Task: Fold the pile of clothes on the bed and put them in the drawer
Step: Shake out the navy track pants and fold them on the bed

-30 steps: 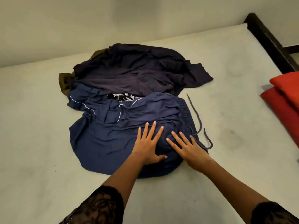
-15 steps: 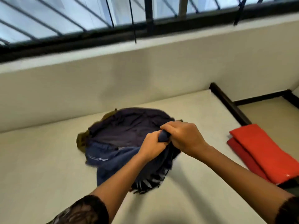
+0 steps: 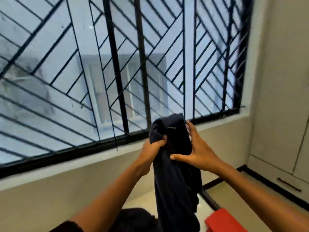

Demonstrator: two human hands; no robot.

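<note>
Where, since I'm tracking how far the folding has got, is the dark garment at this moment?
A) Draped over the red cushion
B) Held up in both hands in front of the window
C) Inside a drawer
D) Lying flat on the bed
B: the left hand grips the dark garment in a fist and the right hand holds its other side, the fabric hanging down before the window.

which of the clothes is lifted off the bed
The navy garment, hanging in front of the window; the dark pile and the red fabric lie below it.
</note>
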